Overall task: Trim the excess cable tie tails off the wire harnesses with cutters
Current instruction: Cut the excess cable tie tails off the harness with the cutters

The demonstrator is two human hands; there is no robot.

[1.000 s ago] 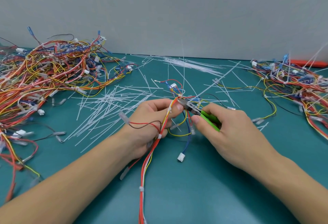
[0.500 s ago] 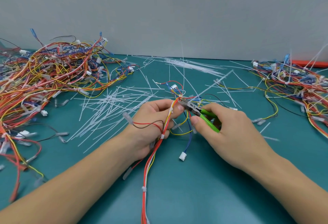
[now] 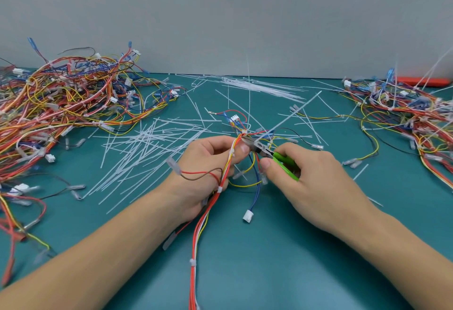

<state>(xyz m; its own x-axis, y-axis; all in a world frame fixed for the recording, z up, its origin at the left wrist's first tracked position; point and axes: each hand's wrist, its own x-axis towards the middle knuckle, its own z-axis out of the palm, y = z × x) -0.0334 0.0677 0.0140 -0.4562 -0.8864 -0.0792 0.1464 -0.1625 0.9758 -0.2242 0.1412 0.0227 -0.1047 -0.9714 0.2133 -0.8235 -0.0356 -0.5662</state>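
The left hand gripped a red, yellow and white wire harness above the green mat. The right hand clasped green-handled cutters, whose nose sat at a tie with a long tail (uncut). Trimmed tails littered the mat, so much seemed done. The harness pile at right apparently awaited trimming; the pile at left looked finished. No writing was legible.

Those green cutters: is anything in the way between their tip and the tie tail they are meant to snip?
Nothing visible. The cutters, gripped by the right hand, already have their tip at the tie tail, beside the harness the left hand holds.
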